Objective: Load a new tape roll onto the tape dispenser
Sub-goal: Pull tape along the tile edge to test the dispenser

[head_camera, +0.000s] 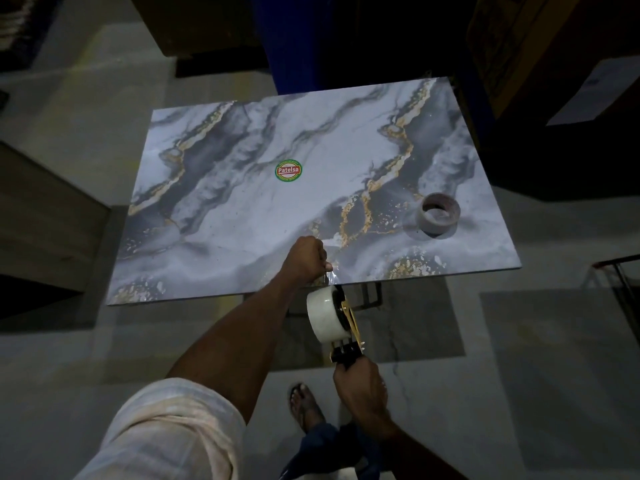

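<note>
A white tape roll sits on a black and gold tape dispenser, held in the air just in front of the table's near edge. My right hand grips the dispenser's handle from below. My left hand is closed on the clear free end of the tape, which is drawn out from the roll over the table's edge. An empty cardboard tape core stands on the marble-patterned table at the right.
A round green and red sticker marks the table's middle. A blue barrel stands beyond the far edge, with dark boxes at the right and left. My sandalled foot is on the tiled floor below.
</note>
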Action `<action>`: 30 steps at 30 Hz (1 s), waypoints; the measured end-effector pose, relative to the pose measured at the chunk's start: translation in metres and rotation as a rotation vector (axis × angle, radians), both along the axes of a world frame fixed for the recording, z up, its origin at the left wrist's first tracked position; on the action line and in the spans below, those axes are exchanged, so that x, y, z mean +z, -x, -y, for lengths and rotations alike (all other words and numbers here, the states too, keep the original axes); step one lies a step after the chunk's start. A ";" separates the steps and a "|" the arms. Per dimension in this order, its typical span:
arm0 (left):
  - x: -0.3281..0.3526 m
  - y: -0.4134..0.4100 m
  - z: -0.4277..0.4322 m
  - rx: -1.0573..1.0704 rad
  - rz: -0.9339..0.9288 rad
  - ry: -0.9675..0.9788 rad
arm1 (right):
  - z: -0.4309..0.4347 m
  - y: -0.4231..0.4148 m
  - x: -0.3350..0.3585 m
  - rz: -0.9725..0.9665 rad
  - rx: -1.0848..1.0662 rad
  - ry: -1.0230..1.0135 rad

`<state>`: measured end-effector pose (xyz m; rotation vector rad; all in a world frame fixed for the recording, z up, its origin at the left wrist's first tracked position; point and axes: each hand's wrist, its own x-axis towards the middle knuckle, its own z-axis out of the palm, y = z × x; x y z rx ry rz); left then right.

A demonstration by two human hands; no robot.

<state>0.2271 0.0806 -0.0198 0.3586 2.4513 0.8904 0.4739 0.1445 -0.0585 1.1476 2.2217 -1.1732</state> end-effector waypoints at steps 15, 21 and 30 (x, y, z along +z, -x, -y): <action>0.015 -0.003 -0.006 -0.049 -0.027 0.120 | -0.054 0.009 -0.016 0.048 0.343 -0.085; 0.015 -0.006 -0.007 0.043 -0.018 0.118 | -0.102 -0.020 -0.029 0.214 0.612 -0.353; 0.043 -0.008 0.008 0.223 -0.054 0.324 | -0.126 0.014 0.045 -0.006 0.896 -0.592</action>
